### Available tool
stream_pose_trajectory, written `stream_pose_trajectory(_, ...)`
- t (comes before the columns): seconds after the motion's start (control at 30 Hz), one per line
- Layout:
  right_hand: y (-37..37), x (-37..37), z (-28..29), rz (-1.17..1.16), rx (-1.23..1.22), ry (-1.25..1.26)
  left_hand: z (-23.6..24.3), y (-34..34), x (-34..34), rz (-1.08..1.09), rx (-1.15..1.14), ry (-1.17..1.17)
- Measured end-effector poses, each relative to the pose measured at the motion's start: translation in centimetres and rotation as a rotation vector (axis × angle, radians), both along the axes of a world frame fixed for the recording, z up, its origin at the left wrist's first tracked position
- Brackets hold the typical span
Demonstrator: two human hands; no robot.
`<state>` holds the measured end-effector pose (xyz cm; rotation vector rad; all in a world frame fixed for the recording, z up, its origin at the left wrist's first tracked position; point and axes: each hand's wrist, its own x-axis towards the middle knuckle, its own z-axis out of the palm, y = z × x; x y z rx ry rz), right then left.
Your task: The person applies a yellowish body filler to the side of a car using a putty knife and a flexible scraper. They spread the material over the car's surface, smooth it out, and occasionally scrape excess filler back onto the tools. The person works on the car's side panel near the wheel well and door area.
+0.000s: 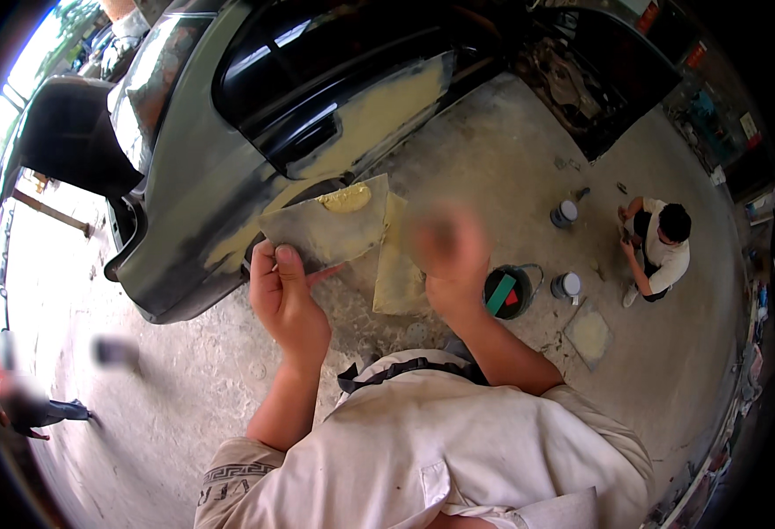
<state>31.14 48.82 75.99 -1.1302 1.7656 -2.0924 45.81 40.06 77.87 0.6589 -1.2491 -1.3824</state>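
Raised beside a dark car (185, 150) and above a grey floor (467, 167), two bare hands stood apart, each at a flat piece of its own. The left hand (290, 291) pinched a grey plate (317, 236) by its near left corner, thumb on the upper face, a hold that apparently left the middle free for the mound of yellow paste (345, 198) at the far edge. The right hand (456, 273) was at the right side of a yellowed sheet (400, 286) (its fingers were lost in a blur, so how firmly they were closed could not be told). The sheet hung at the right end of the plate; whether the two touched was unclear. Beyond them, a broad yellow patch (387, 110) ran along the side of the car, close in color to the paste, and the plate was probably held near the bodywork to keep its load within short reach. On the floor to the right stood a bucket (520, 310) with a green block (498, 298) and a red piece (512, 298) inside, likely gathered there to be close by. A can (564, 214) stood farther out, a second can (566, 285) near the bucket, and a smeared board (607, 339) lay flat just below. A co-worker (672, 256) crouched low at far right.
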Motion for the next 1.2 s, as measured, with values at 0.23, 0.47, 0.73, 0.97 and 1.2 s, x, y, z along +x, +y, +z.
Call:
stream_pose_trajectory(0.23, 0.0, 0.9, -0.3, -0.012, 0.021, 0.084, -0.8, -0.4, -0.1, -0.028, 0.029, 0.037)
stream_pose_trajectory(0.47, -0.4, 1.5, -0.4, 0.007, -0.009, 0.097, -0.7, -0.2, -0.5, -0.018, 0.063, 0.062)
stream_pose_trajectory(0.73, -0.3, 2.1, -0.7, 0.113, 0.061, -0.194, -0.8, -0.1, -1.3, 0.023, 0.066, 0.021)
stream_pose_trajectory(0.97, -0.8, 2.8, -1.8, 0.13, 0.005, -0.208, -0.9, 0.3, -1.9, 0.026, 0.031, -0.008)
stream_pose_trajectory(1.2, -0.5, 3.0, -1.2, 0.169, -0.026, -0.176, -1.7, 1.1, -2.0, -0.011, -0.043, -0.075)
